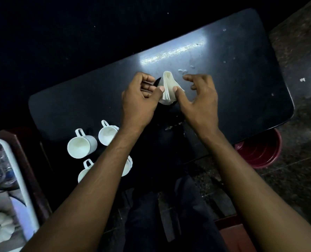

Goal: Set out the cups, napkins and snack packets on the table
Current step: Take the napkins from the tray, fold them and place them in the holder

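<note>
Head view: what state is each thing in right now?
napkins: folded stack, upright between both thumbs.
left hand: fingers curled, thumb on napkins.
right hand: fingers spread, thumb touching napkins.
white cups: four, upright on table.

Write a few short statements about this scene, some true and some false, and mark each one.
1. Four white cups stand on the table. True.
2. The cups lie on their sides. False: they stand upright, with their openings up.
3. The thumbs of the left hand and the right hand both touch the napkins. True.
4. Snack packets lie beside the napkins. False: no packet shows on the table.
5. The red basin stands on the table. False: it is on the floor, partly under the table's edge.
</note>
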